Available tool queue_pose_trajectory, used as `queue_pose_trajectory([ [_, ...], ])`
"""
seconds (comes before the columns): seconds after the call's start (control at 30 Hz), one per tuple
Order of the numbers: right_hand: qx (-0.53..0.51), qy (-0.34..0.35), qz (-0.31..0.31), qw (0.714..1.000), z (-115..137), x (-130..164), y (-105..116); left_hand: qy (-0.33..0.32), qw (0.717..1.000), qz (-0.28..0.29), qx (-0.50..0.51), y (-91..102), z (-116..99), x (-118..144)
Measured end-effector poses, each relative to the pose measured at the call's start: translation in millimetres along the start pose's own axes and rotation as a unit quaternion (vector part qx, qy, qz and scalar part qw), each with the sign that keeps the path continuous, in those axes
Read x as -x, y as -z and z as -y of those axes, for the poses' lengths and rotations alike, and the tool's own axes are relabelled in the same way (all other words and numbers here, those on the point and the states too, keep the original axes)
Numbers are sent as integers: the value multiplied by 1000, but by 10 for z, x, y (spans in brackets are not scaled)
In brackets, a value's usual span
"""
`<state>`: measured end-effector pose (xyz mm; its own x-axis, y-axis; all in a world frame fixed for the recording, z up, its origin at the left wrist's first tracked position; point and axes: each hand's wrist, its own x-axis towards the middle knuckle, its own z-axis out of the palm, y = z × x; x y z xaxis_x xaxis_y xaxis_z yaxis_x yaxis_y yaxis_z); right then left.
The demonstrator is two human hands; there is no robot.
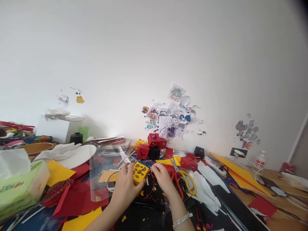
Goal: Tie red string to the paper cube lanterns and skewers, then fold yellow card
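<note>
Scissors lie just right of the right hand; red boxes stand behind. Left hand grips the yellow box; right hand's grip cannot be told.

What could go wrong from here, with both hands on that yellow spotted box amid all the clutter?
1. The scissors lie right beside the right hand; a sideways move might catch the blades.
2. The left hand grips the yellow box, which looks like paper; pressing hard could crush it.
3. The stacked red and black boxes sit just behind; a reach forward could topple them.
</note>
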<state>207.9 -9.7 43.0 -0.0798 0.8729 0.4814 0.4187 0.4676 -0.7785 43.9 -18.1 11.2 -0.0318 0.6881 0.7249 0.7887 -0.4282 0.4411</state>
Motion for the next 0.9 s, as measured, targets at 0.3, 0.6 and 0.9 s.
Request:
queue_pose_trajectory([
  [0.3, -7, -22, 26, 999, 30, 40, -55, 34, 991, 67, 112, 51, 56, 0],
  [0.6, 0, -4, 14, 1000, 27, 66, -150, 67, 982, 92, 149, 83, 34, -27],
  [0.9, -86, -64, 41, 993, 63, 77, -154, 57, 985, 93, 132, 84, 75, -19],
])
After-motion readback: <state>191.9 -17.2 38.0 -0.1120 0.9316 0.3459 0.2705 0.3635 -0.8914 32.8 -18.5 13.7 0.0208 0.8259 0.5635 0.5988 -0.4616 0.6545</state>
